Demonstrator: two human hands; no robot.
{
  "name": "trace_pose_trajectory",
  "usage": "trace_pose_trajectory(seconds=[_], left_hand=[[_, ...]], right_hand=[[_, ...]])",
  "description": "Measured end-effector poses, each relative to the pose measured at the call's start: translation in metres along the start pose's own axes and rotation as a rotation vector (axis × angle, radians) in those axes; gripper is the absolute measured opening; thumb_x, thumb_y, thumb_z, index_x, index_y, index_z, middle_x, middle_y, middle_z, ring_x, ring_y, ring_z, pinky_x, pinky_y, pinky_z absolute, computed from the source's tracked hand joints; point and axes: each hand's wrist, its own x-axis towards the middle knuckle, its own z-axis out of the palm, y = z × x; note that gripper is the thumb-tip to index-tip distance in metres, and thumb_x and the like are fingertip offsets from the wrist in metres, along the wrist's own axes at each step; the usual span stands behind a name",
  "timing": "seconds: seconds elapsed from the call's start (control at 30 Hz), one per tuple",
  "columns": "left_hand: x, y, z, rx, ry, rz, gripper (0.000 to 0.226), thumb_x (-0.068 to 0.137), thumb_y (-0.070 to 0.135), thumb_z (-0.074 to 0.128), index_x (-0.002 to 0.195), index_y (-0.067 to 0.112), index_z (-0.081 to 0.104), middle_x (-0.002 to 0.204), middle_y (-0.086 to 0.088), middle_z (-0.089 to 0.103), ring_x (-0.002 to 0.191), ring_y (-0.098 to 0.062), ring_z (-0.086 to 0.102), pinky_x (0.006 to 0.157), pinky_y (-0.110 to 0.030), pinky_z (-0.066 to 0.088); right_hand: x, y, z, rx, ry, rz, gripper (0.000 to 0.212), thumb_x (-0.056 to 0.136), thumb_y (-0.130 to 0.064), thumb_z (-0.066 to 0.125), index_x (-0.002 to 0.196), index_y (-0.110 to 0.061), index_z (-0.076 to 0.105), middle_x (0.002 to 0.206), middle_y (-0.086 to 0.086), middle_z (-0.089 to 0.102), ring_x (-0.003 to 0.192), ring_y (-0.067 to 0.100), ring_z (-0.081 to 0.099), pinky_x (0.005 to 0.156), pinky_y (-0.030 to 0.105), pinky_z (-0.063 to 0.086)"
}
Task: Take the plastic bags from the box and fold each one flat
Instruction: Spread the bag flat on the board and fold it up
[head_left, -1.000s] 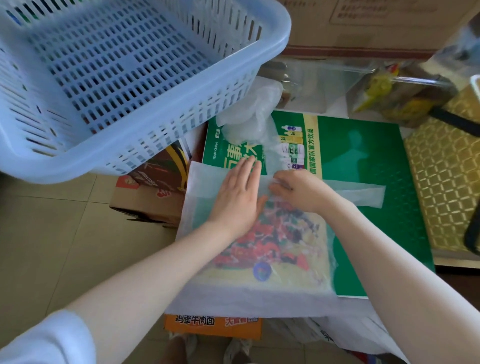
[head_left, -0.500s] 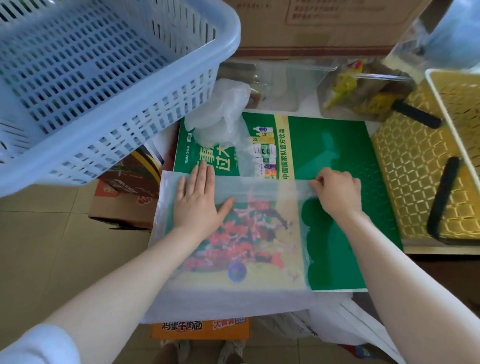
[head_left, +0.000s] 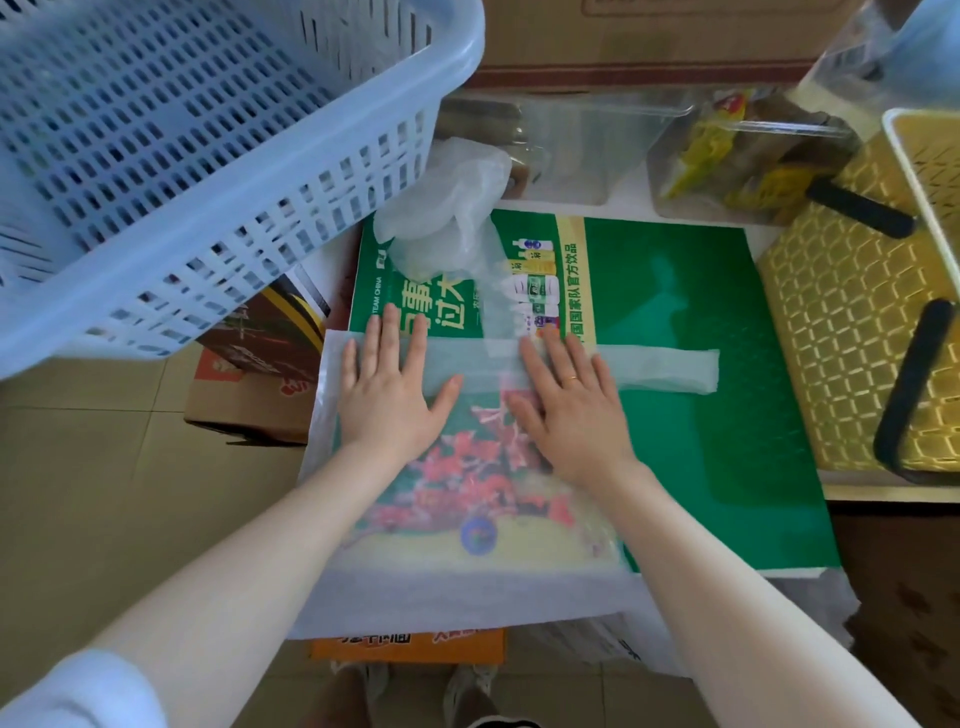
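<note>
A thin, translucent, frosted plastic bag (head_left: 467, 571) lies over a glossy green printed cardboard sheet (head_left: 727, 389). At far left sits a pale blue perforated plastic basket (head_left: 208, 156), matt. At right is a yellow lattice plastic basket (head_left: 841, 353), slightly shiny. The tan tiled floor (head_left: 104, 493) is smooth.

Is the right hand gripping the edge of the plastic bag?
No, the right hand lies flat, fingers straight, pressing the plastic bag beside the left hand.
</note>
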Motion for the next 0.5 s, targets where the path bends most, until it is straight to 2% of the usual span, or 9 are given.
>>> trace_pose_trajectory(seconds=[0.2,0.33,0.43,0.5], left_hand=[[0.0,0.0,-0.002,0.034,-0.036,-0.009,0.087,0.08,0.075,0.017,0.145,0.025,-0.013,0.154,-0.012,-0.018,0.141,-0.028,-0.015,0.114,-0.046,-0.007],[0.0,0.001,-0.006,-0.006,-0.059,-0.01,0.09,0.081,0.073,0.023,0.146,0.021,-0.011,0.154,-0.012,-0.017,0.141,-0.028,-0.015,0.113,-0.045,-0.007],[-0.003,0.0,-0.02,-0.249,-0.044,0.03,0.078,0.091,0.055,0.034,0.147,0.014,-0.001,0.155,-0.009,-0.014,0.142,-0.024,-0.011,0.115,-0.041,-0.004],[-0.014,-0.002,-0.029,-0.374,-0.009,0.052,0.067,0.095,0.042,0.036,0.147,0.014,0.005,0.156,-0.006,-0.01,0.142,-0.022,-0.007,0.115,-0.038,0.0]], right_hand=[[-0.03,0.063,-0.009,-0.05,-0.052,0.32,0.085,0.081,-0.069,0.008,0.149,-0.021,-0.006,0.157,0.01,-0.009,0.145,0.024,-0.009,0.116,0.04,-0.005],[-0.035,0.076,-0.014,-0.046,-0.07,0.422,0.085,0.089,-0.066,0.018,0.149,-0.011,-0.004,0.158,0.01,-0.007,0.145,0.022,-0.009,0.117,0.043,-0.004],[-0.034,0.056,-0.027,0.042,0.039,0.383,0.074,0.095,-0.052,0.024,0.149,-0.006,0.004,0.158,0.011,-0.002,0.146,0.023,-0.003,0.117,0.044,-0.002],[-0.039,0.031,-0.033,0.121,0.109,0.203,0.066,0.098,-0.043,0.031,0.148,-0.007,0.009,0.158,0.011,-0.001,0.146,0.024,0.0,0.116,0.04,-0.001]])
